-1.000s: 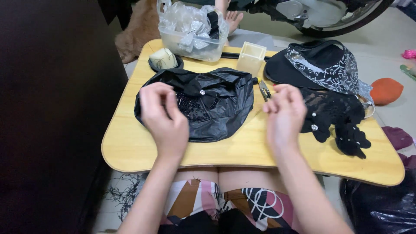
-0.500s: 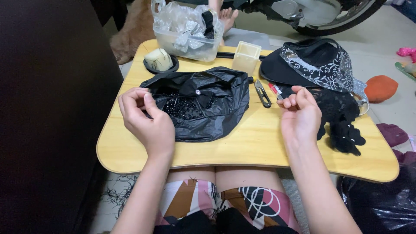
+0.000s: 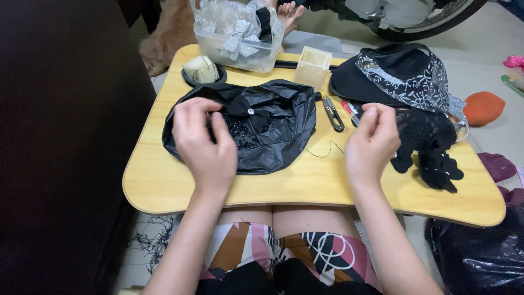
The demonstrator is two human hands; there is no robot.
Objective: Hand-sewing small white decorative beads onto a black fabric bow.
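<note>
wooden and pale, the small worktop (image 3: 164, 186) sits over the person's lap, with rounded corners; a shiny black plastic bag (image 3: 278, 131) lies spread on it, and a black bow with a tiny bright stone (image 3: 246, 109) and a patch of small black beads rest on the bag; the left hand (image 3: 204, 145) hovers just over the bag's left side, fingers curled close as if pinching something very small, but i cannot tell if its grip holds anything; the right hand (image 3: 371, 142) is up beside the bag, thumb and fingers pressed shut, and a thin dark thread (image 3: 322, 152) curls on the wood just left of it; i cannot tell if the thread reaches the fingers; small black snips (image 3: 332, 113) lie near the bag's right edge, next to a red and white pen (image 3: 349, 109); black lace flowers (image 3: 431, 147) sit right of the right hand; a black hat with silver lace (image 3: 393, 76) is behind them; a clear tub of ribbons (image 3: 237, 41), a small pale box (image 3: 313, 65) and a cream roll in a black dish (image 3: 201, 71) stand along the far edge.
</note>
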